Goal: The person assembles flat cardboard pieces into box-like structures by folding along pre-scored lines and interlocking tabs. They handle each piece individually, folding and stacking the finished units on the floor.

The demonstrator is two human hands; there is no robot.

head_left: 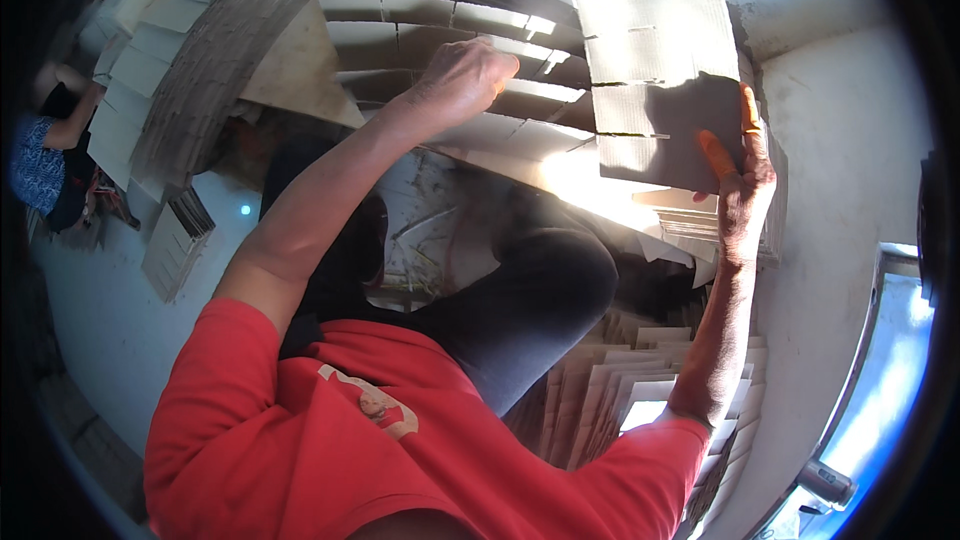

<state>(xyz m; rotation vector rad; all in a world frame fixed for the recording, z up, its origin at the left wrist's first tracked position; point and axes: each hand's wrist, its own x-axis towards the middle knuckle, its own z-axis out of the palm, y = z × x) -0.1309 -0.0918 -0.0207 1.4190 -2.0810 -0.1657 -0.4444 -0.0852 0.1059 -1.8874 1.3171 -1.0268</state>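
Slotted cardboard strips (375,45) stand on edge in several spaced rows on the work surface in front of me. My left hand (465,75) is closed above these rows, with orange coverings on its fingertips. What it pinches, if anything, is hidden by the fingers. At the right, my right hand (745,175) grips the lower right corner of a slotted cardboard sheet (635,60), its orange-covered thumb on the face. Short slots run in from the sheet's left side, and its left edge meets the right ends of the rows.
Stacked cardboard pieces (610,390) stand beside my right leg. A long curved stack of cardboard (220,50) lies at the far left, near another person (50,155). A small cardboard bundle (178,245) rests on the floor. A wall (850,150) bounds the right side.
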